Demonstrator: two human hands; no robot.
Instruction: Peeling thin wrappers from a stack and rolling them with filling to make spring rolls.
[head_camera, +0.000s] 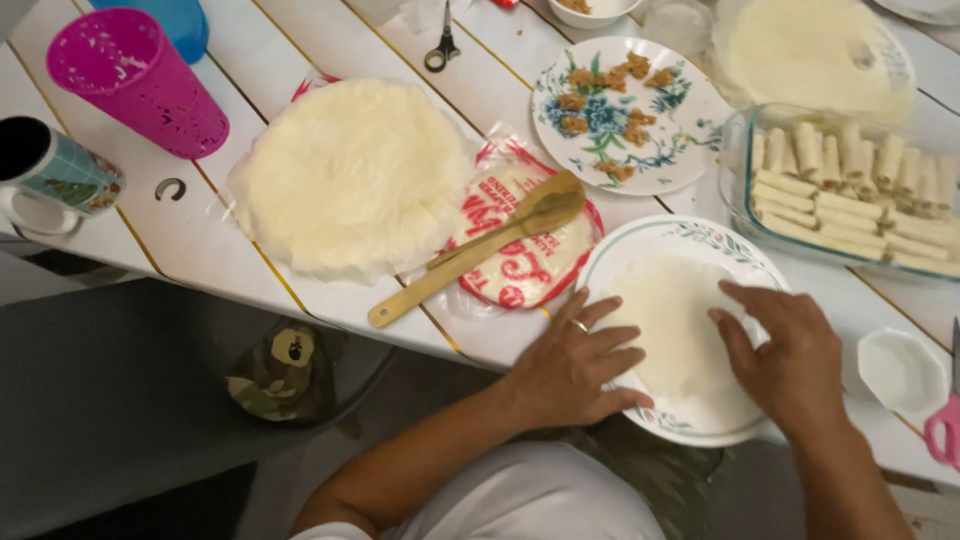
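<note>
1. Closest to me, my left hand (572, 362) lies flat, fingers spread wide, on the near-left rim of a white dinner plate (745, 262) with a green floral border. It grips nothing.
2. My right hand (785, 352) rests on the thin round wrapper (672, 335) lying in that plate, fingers together and gently curved, pressing its right side and pinching nothing.
3. Just right of the plate stands a small white dish (900, 372).
4. Left of the plate, a wooden spoon (480, 246) lies across an opened wrapper packet (522, 262).
5. Further left sits a stack of round wrappers (350, 175).
6. Beyond, a flowered plate (625, 112) carries bits of filling, and a glass baking dish (740, 165) holds rolled wrappers in rows.
7. At far left stands a pink tumbler (135, 82).
</note>
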